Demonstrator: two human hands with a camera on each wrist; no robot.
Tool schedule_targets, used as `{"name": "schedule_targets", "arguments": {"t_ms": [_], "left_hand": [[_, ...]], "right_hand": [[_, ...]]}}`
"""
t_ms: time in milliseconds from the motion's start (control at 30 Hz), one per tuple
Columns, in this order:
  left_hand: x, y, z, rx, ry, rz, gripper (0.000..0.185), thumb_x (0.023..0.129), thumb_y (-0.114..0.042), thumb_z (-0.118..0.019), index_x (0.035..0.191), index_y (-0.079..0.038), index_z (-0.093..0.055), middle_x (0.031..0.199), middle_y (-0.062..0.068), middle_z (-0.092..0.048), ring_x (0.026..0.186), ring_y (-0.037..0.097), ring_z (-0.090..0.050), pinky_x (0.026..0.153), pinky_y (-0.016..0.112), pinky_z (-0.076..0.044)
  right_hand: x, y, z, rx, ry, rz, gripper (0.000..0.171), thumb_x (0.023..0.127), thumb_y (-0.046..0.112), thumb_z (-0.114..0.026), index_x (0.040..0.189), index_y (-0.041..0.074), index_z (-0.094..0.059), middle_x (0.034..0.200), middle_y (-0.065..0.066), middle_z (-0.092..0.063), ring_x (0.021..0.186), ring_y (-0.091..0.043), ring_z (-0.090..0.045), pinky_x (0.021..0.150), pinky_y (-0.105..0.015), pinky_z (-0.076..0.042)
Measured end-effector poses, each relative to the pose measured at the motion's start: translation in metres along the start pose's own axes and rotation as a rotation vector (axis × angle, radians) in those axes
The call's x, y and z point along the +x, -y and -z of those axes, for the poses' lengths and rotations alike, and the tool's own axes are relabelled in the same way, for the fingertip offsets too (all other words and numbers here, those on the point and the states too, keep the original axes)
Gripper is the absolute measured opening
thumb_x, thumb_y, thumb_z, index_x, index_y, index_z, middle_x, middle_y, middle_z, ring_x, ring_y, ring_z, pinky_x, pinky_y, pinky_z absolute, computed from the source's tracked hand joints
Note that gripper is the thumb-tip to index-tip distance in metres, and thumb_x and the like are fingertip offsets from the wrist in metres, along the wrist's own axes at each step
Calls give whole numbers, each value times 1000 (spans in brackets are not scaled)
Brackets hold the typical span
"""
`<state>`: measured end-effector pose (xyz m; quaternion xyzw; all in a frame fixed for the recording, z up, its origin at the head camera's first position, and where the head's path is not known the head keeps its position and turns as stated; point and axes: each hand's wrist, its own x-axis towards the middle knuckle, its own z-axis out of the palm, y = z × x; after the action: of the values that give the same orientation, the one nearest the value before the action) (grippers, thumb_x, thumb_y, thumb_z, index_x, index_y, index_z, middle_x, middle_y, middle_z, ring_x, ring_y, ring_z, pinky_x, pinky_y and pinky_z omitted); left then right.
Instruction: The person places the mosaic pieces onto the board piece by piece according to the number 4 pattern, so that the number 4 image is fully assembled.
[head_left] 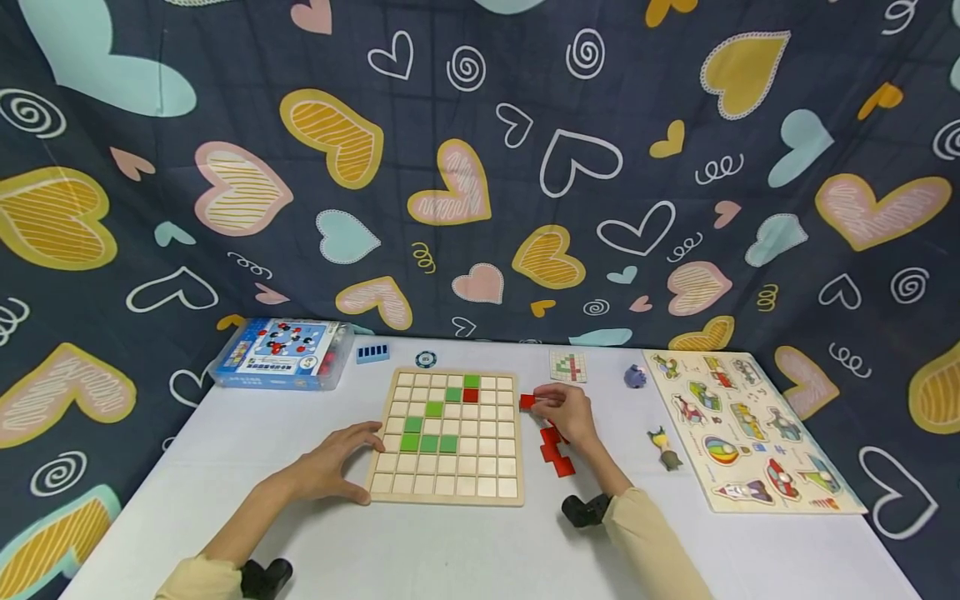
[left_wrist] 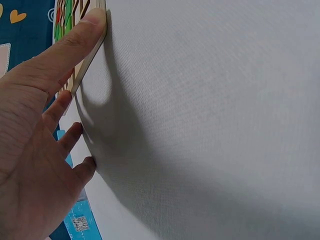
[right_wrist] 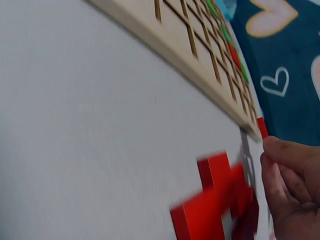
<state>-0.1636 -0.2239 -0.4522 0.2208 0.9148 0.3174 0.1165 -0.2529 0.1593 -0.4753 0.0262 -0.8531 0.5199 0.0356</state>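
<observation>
A wooden grid board [head_left: 465,460] lies on the table, with several green tiles [head_left: 429,443] and one red tile [head_left: 470,395] set in its squares. My left hand [head_left: 333,462] rests at the board's left edge, thumb on the near corner and fingertips along the side; the left wrist view shows the thumb [left_wrist: 75,42] on the rim. Between thumb and fingers, my right hand [head_left: 566,412] pinches a red tile [head_left: 527,402] just off the board's right edge. Below that hand lie loose red tiles [head_left: 556,454], seen large in the right wrist view [right_wrist: 210,205].
A small pattern card [head_left: 567,367] lies behind the right hand. To the right are a purple figurine [head_left: 635,377], another small figurine [head_left: 664,448] and a picture puzzle board [head_left: 750,433]. At back left stand a plastic box [head_left: 281,354], a blue slotted piece [head_left: 372,354] and a round chip [head_left: 426,359].
</observation>
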Motion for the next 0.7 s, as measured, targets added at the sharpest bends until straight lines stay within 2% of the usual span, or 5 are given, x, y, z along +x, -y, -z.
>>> {"name": "schedule_targets", "arguments": {"t_ms": [233, 467, 700], "left_hand": [[0, -2, 1, 7, 1, -12, 60, 65, -31, -87, 113, -18, -54, 147, 22, -36, 131, 53, -28, 95, 76, -26], [1, 2, 1, 22, 2, -1, 61, 65, -32, -86, 115, -18, -53, 148, 22, -35, 132, 52, -27, 98, 74, -25], [2, 2, 1, 17, 9, -1, 61, 66, -31, -86, 115, -18, -53, 148, 22, -34, 132, 52, -27, 99, 74, -24]], "right_hand": [[-3, 10, -20, 66, 36, 38, 23, 75, -4, -76, 98, -1, -71, 88, -13, -72, 81, -22, -70, 70, -28, -57], [-4, 22, -39, 78, 76, 103, 23, 75, -4, -77, 97, -2, -71, 84, -14, -72, 77, -24, -71, 72, -33, -57], [-5, 27, -51, 87, 94, 105, 22, 74, -4, -77, 95, 0, -71, 86, -14, -72, 77, -24, -71, 73, -33, -57]]}}
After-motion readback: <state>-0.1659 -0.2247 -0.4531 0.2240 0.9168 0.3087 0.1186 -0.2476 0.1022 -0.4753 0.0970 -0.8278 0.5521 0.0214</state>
